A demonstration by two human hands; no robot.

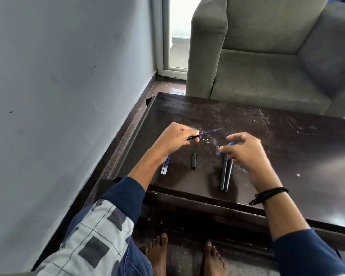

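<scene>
The scratched dark brown wooden table [287, 148] stands before a grey-green armchair [267, 66]. Your left hand [175, 138] grips a black pen barrel [193, 138] with a thin blue refill [209, 132] poking out toward the far side. Your right hand [245, 154] pinches a short blue plastic piece [230, 144], other fingers loosely spread, just above two black pens [225, 172]. A black cap [193, 160] lies between your hands. Push the refill askew and it may bend or slip. Your right wrist could knock those pens off the near edge.
</scene>
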